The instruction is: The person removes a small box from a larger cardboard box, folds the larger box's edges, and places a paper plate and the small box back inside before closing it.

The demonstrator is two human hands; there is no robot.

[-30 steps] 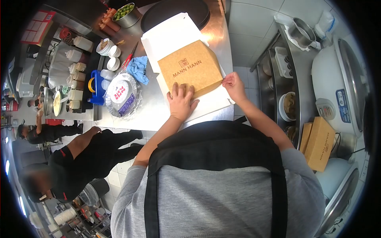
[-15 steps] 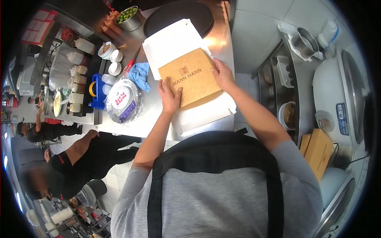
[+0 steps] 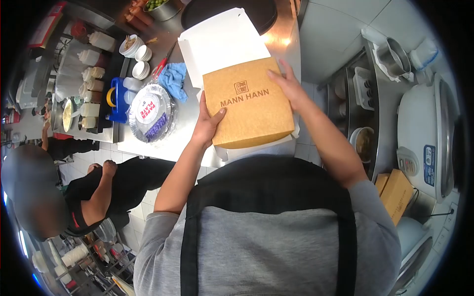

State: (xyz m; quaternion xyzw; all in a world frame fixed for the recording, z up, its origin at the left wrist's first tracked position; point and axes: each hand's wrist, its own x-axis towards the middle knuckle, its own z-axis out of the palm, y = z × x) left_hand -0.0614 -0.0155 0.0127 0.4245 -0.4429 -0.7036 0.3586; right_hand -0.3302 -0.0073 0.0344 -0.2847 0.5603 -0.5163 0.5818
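Observation:
Between my two hands is a closed brown takeout box [image 3: 254,116] with "MANN HANN" printed on its lid. My left hand [image 3: 208,123] grips its left side, thumb on top. At the upper right edge, my right hand [image 3: 286,86] holds the other side, fingers along the edge and thumb over the lid. Behind and beneath the box shows an open white takeout carton [image 3: 222,42], its raised flap pointing away from me. The carton's inside is hidden by the brown box.
Left on the steel counter [image 3: 190,143] lie a wrapped stack of paper plates [image 3: 148,111], a blue cloth [image 3: 173,81], and red-handled scissors [image 3: 161,66]. Sauce bottles [image 3: 89,96] stand farther left. A large round black tray [image 3: 229,17] sits at the back. A co-worker [image 3: 94,192] stands at the left; rice cookers [image 3: 419,128] are at the right.
The brown box looks larger and nearer, shifted a little to the right and turned straighter, with both hands on its sides. The co-worker at the left has come closer.

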